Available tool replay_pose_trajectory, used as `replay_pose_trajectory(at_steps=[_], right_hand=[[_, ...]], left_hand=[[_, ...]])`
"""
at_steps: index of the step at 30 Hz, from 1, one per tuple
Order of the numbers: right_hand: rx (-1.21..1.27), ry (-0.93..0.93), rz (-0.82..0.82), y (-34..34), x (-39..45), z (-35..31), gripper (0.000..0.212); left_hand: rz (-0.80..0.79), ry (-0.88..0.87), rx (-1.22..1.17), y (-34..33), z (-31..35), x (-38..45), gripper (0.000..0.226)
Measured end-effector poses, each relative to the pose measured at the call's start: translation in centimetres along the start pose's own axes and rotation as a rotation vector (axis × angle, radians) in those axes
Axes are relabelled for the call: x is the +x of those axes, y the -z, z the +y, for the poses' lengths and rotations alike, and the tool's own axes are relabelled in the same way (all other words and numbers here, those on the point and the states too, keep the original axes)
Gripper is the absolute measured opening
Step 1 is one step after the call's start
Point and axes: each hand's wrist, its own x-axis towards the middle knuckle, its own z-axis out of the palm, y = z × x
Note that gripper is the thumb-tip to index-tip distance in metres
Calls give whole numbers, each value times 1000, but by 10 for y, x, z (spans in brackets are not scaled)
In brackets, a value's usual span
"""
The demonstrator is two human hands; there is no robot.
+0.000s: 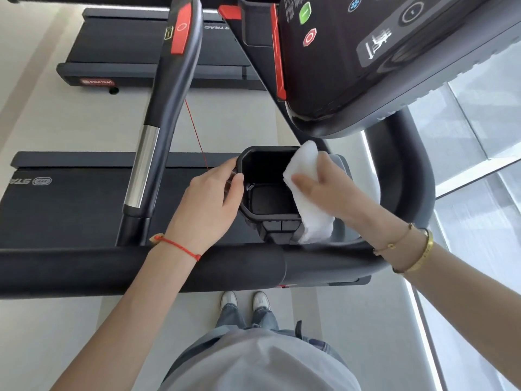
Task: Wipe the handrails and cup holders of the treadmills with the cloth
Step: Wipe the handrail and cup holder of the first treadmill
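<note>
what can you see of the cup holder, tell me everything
The cup holder is a deep black bin, seemingly matte plastic, with a thick rounded rim, a squarish mouth with cut corners and a flat bottom panel. It looks empty. It sits below the console, just beyond the front handrail. The left hand grips its left rim, thumb over the edge. The right hand presses the white cloth over its right rim and wall.

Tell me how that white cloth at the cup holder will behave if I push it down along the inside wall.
The white cloth is draped over the rim of the cup holder and folds under the right hand, so it is probably soft and floppy. It will likely bunch rather than slide stiffly. It looks light, so it should need fingers pressing it flat.
</note>
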Motion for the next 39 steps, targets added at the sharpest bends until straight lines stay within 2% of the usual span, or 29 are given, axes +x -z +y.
replay_pose_trajectory(at_steps=[4, 7, 10, 12, 15, 18, 20, 24, 30, 35, 39], right_hand=[[0, 123, 44, -2, 4, 7, 27], [9, 258, 100, 1, -14, 20, 33], [-36, 398, 6, 18, -33, 30, 44], [-137, 502, -74, 30, -44, 33, 56], [-277, 645, -233, 38, -54, 25, 55], [-650, 861, -192, 30, -54, 12, 53], [-808, 840, -239, 15, -46, -6, 57], [-748, 667, -411, -11, -24, -31, 43], [-932, 820, -242, 3, -37, -13, 52], [-955, 933, -211, 19, -35, -4, 49], [-968, 906, -138, 13, -37, -3, 46]], left_hand=[[0, 9, -9, 0, -2, 0, 33], [1, 15, -17, 0, -3, 0, 34], [1, 12, -25, 0, -4, -1, 34], [-2, 5, -24, 0, -5, 0, 34], [-11, 1, -38, 0, -5, 0, 34], [-14, 4, -55, 1, -5, 0, 36], [-10, 9, -65, 1, -6, -1, 36], [-15, 29, -75, 0, -8, -1, 36], [-33, 44, -84, 2, -8, -1, 38], [-57, 58, -95, 5, -4, -2, 42], [-84, 77, -106, 7, -2, -4, 44]])
